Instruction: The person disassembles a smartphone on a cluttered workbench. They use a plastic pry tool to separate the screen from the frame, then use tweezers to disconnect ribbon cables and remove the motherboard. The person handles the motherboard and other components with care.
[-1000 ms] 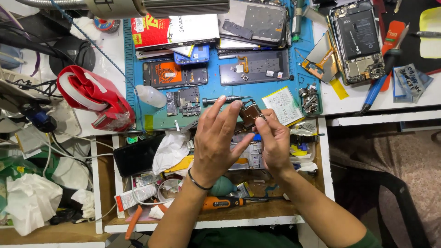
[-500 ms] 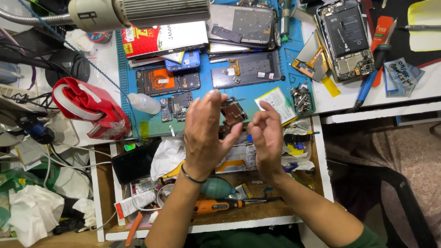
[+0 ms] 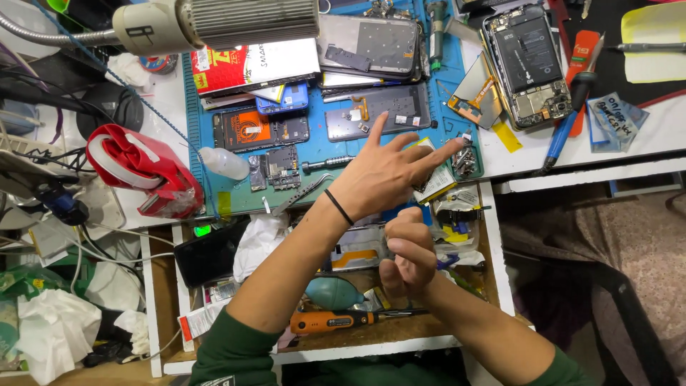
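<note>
My left hand point(image 3: 382, 175), with a black band at the wrist, stretches to the right across the front edge of the blue work mat point(image 3: 379, 154). Its fingers are spread and its fingertips come close to a small heap of screws and metal parts point(image 3: 464, 161). Part of a yellow-edged card point(image 3: 437, 184) shows under it. My right hand point(image 3: 409, 257) hangs lower, over the open drawer point(image 3: 493, 264), with its fingers curled shut. Whether anything small is inside them is hidden. A grey phone panel point(image 3: 375, 114) lies just beyond my left hand.
An opened phone point(image 3: 529, 64) and a blue-handled screwdriver point(image 3: 561, 136) lie at the right. A red tape dispenser point(image 3: 139, 171) stands at the left, and a lamp head point(image 3: 214, 21) hangs above. Tweezers point(image 3: 300, 194), a teal blower bulb point(image 3: 336, 292) and an orange screwdriver point(image 3: 329, 322) lie nearby.
My hands were close together over the mat around a small brown part. Now my left hand has swung out to the right, and my right hand has dropped toward the drawer and closed.
</note>
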